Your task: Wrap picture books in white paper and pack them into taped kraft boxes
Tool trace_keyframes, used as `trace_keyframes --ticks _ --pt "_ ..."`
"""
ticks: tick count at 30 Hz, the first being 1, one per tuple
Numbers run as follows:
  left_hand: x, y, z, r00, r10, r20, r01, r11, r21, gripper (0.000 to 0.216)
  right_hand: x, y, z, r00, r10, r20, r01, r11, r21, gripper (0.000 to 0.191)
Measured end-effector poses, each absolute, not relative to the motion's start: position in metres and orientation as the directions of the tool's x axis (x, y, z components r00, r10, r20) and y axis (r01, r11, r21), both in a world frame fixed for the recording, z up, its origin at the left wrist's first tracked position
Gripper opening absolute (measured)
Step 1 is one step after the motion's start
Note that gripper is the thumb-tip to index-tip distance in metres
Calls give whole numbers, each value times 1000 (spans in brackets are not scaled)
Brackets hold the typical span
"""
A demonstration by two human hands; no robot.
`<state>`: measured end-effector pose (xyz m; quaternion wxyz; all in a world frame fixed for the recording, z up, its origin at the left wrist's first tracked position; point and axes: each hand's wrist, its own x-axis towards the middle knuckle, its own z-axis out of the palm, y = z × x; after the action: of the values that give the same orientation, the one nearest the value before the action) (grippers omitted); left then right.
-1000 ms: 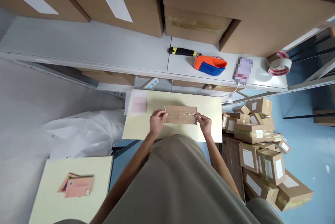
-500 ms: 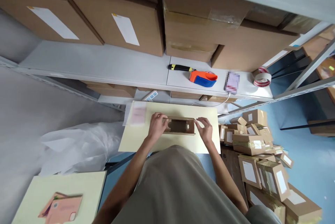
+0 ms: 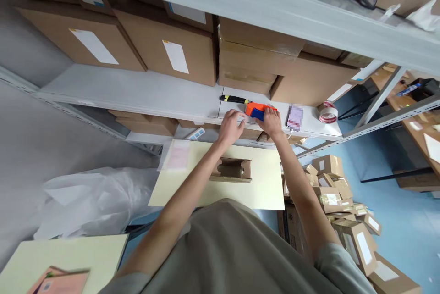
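Observation:
My right hand (image 3: 270,122) reaches over the front of the white shelf (image 3: 165,90), its fingers closed around the right end of an orange-and-blue tape dispenser (image 3: 252,109). Just left of the dispenser hovers my left hand (image 3: 231,126), empty, thumb and fingers apart. A black-and-yellow utility knife (image 3: 233,98) lies against the dispenser's left end. Below my forearms, a small open cardboard box (image 3: 246,170) sits on the pale yellow tabletop (image 3: 266,188); its inside is brown and dim.
A phone (image 3: 294,117) with a white cable and tape rolls (image 3: 328,113) lie right on the shelf. Large cartons (image 3: 182,53) stand behind. Taped parcels (image 3: 347,232) pile up on the right floor. Translucent plastic sheeting (image 3: 99,197) bulges at left. A shelf beam (image 3: 240,0) crosses overhead.
Both hands have left the small cardboard box and moved forward to the shelf. My right hand has taken hold of the tape dispenser. The view has tilted up, showing glasses on the upper shelf.

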<state>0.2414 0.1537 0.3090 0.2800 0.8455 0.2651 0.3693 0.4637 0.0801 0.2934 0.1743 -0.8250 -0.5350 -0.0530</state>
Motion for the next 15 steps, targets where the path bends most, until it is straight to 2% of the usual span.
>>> trace_keyframes --ticks 4,6,9,11,15 --pt "236 148 306 569 681 460 221 -666 712 12 471 81 292 435 867 243 893 -381 -240 44" --pt "225 139 302 551 712 435 201 -619 760 11 465 69 297 444 863 241 882 -373 -289 45" --pt "199 114 292 525 775 351 130 -481 867 11 436 38 306 437 863 252 845 -299 -443 56" --pt "179 91 285 526 804 279 57 -361 931 15 406 14 309 421 885 198 785 -245 -569 62" --pt "140 45 277 499 849 176 -15 -195 981 24 339 -24 308 337 939 72 565 -141 -813 58"
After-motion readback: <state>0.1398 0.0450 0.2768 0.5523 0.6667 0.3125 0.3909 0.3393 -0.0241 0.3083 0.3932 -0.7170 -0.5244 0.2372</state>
